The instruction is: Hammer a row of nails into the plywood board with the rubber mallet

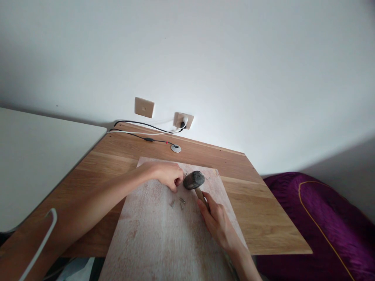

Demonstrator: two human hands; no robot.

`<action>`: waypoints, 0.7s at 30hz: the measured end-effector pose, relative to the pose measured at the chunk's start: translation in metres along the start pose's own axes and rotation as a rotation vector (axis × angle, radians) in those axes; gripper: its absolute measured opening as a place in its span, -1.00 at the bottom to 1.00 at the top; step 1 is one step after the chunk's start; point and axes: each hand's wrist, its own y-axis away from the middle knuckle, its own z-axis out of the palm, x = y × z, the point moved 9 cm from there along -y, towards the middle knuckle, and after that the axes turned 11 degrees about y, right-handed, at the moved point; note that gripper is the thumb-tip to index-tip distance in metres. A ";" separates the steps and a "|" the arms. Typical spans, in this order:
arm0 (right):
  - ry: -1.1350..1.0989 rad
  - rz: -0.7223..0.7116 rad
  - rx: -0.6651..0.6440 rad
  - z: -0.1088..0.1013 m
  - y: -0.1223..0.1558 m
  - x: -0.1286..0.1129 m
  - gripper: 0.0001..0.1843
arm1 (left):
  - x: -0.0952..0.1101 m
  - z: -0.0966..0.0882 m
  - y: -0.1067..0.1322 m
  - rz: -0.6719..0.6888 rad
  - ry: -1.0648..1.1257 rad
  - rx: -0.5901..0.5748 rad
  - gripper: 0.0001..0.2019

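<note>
The fingers (176,183) of the left hand (166,175) are pinched together close to a dark-headed hammer (193,180), and whether something is gripped by them cannot be told. The wooden handle (202,196) of the hammer is gripped by the closed right hand (215,222). The head is held over a pale wooden board (164,242), near some small nails (181,202) lying on it. This board is laid on the wooden worktop (249,210) and overhangs its front edge. Behind, cables (140,132) are run to a wall socket (183,120), and a purple cloth (316,226) is seen on the right.
</note>
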 end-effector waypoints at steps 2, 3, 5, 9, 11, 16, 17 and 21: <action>0.013 -0.005 0.020 -0.001 0.000 0.001 -0.51 | 0.006 0.002 0.000 0.044 0.034 -0.009 -0.89; 0.019 -0.007 0.029 -0.001 0.000 0.001 -0.51 | 0.010 0.003 0.000 0.065 0.052 -0.017 -0.88; 0.018 -0.006 0.029 -0.001 0.000 0.002 -0.49 | 0.016 0.007 0.000 0.088 0.070 -0.036 -0.88; -0.022 0.013 0.001 0.001 -0.002 0.005 -0.46 | 0.022 0.008 0.001 0.096 0.054 -0.033 -0.90; -0.038 0.025 0.008 0.000 -0.002 0.006 -0.44 | 0.025 0.005 0.002 0.112 0.063 -0.006 -0.89; -0.059 0.030 -0.020 0.001 -0.002 0.007 -0.43 | 0.037 0.009 0.003 0.149 0.091 -0.011 -0.78; -0.059 0.025 -0.027 0.001 -0.002 0.006 -0.44 | 0.040 0.011 0.003 0.155 0.093 -0.020 -0.77; -0.057 0.017 0.005 -0.002 -0.002 0.004 -0.47 | 0.053 0.021 0.002 0.193 0.105 -0.056 -0.76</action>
